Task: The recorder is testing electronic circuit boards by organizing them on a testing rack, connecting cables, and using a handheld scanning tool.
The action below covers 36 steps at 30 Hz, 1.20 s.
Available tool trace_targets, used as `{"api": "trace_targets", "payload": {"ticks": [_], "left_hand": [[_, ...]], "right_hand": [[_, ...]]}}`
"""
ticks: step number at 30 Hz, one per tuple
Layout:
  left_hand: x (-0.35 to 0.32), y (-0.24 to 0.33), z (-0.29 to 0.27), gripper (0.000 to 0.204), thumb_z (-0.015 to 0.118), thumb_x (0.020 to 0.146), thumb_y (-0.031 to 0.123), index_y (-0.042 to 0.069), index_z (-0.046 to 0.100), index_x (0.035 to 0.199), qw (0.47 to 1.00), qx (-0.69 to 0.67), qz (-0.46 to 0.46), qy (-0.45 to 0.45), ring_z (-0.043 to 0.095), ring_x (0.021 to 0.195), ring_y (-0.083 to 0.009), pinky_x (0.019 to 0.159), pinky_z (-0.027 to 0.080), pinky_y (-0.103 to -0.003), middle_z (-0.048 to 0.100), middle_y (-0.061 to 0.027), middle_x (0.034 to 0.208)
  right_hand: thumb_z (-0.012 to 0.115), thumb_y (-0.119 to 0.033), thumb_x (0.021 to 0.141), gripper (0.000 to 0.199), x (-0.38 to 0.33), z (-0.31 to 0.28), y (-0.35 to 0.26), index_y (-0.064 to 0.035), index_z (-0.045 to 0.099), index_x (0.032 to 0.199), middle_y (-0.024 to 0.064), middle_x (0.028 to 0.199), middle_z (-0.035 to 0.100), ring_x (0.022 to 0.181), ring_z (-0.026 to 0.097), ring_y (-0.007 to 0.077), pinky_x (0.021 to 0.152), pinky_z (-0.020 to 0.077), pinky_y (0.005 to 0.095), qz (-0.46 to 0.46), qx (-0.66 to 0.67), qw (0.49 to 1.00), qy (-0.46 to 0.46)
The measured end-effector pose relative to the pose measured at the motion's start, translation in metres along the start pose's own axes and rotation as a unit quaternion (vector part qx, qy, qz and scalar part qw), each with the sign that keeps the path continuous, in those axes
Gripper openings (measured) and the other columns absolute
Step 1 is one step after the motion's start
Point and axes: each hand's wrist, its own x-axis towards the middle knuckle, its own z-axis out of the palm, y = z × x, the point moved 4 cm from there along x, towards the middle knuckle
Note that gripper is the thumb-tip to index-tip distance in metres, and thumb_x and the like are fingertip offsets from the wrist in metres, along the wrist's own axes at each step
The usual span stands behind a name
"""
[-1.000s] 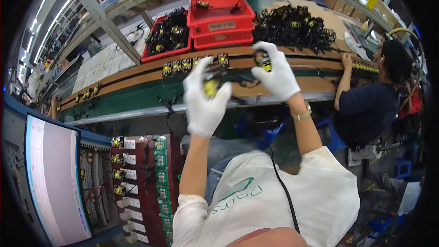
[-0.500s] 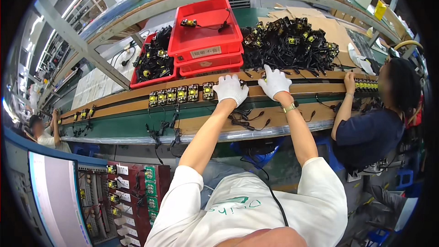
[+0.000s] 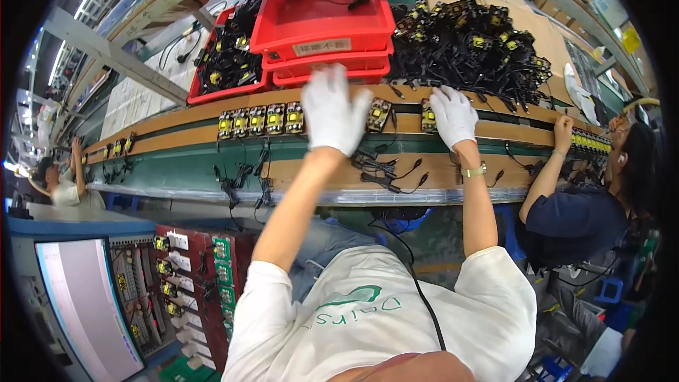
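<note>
1. The left hand (image 3: 332, 110), in a white glove, is being held over the far side of the conveyor belt (image 3: 212, 159), its fingers spread and flat; nothing is being pinched by them as far as can be seen, though the palm side is hidden.
2. The right hand (image 3: 453, 114), also gloved, is being pressed down on the belt with fingers together, touching a yellow-and-black part (image 3: 428, 114) just beside its thumb side; whether that part is being gripped cannot be told.
3. Another yellow-and-black part (image 3: 378, 114) is lying tilted between the two hands, and a row of like parts (image 3: 260, 121) is standing upright just left of the left hand.
4. As a judgement, the tilted part could be knocked further askew by the left hand, since it is lying so close to it.
5. The trailing black leads (image 3: 385, 170) hanging over the near edge could be snagged by a sleeve or wrist, and a part could be dragged off the belt by them.
6. The heap of black wired parts (image 3: 474, 46) at the far right is lying close behind the right hand, so little room is being left there.
7. The stacked red trays (image 3: 322, 21) are standing at the far edge, directly behind the left hand, limiting reach forward.
8. Open belt is being left toward the left end; to the right, a co-worker's hand (image 3: 564, 127) is resting on the same belt, well apart.
</note>
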Motion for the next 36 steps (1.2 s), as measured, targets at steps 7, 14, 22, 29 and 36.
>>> {"api": "trace_targets", "payload": {"ticks": [7, 14, 22, 29, 36], "left_hand": [[-0.039, -0.248, -0.103, 0.041, 0.039, 0.106, 0.036, 0.011, 0.068, 0.117, 0.927, 0.233, -0.293, -0.02, 0.066, 0.105, -0.0453, 0.09, 0.053, -0.055, 0.072, -0.0163, 0.125], [-0.086, -0.303, -0.075, 0.048, 0.044, 0.109, 0.04, 0.006, 0.075, 0.121, 0.937, 0.05, -0.333, -0.092, 0.064, 0.105, -0.0482, 0.093, 0.052, -0.05, 0.069, -0.0252, 0.119], [-0.077, -0.225, -0.054, 0.044, 0.05, 0.107, 0.037, 0.002, 0.074, 0.117, 0.946, -0.014, -0.309, -0.095, 0.064, 0.097, -0.0452, 0.089, 0.052, -0.047, 0.067, -0.0276, 0.11], [-0.066, -0.143, -0.038, 0.034, 0.054, 0.101, 0.032, 0.005, 0.074, 0.107, 0.96, 0.02, -0.261, -0.1, 0.065, 0.09, -0.0489, 0.081, 0.054, -0.054, 0.07, -0.0261, 0.1], [-0.068, -0.06, -0.038, 0.038, 0.054, 0.099, 0.028, -0.002, 0.066, 0.118, 0.937, -0.198, -0.282, -0.06, 0.068, 0.1, -0.0525, 0.088, 0.056, -0.054, 0.073, -0.0304, 0.111]], "right_hand": [[0.053, -0.021, 0.109, 0.041, -0.001, -0.019, 0.028, 0.0005, 0.062, 0.143, 0.0138, 0.144, 0.068, 0.127, 0.065, 0.0262, 0.109, 0.0473, 0.0346, 0.032, 0.53, 0.842, 0.094], [0.055, -0.014, 0.107, 0.03, 0.0, -0.02, 0.063, -0.0008, 0.067, 0.131, 0.0086, 0.125, 0.074, 0.112, 0.067, 0.0208, 0.097, 0.0514, 0.0307, 0.044, 0.418, 0.904, 0.081], [0.057, -0.013, 0.105, 0.026, 0.007, -0.006, 0.091, -0.0014, 0.071, 0.124, 0.0084, 0.119, 0.074, 0.107, 0.066, 0.0161, 0.096, 0.0496, 0.0272, 0.04, 0.593, 0.804, 0.034], [0.056, -0.011, 0.107, 0.026, 0.018, -0.08, 0.065, -0.0002, 0.072, 0.124, 0.0082, 0.119, 0.074, 0.104, 0.068, 0.0188, 0.095, 0.0525, 0.0299, 0.09, 0.486, 0.867, 0.066], [0.062, -0.008, 0.101, 0.024, 0.026, -0.258, -0.122, -0.0007, 0.071, 0.122, 0.0109, 0.12, 0.073, 0.106, 0.068, 0.0247, 0.097, 0.0521, 0.034, -0.27, 0.251, 0.893, 0.258]]}}
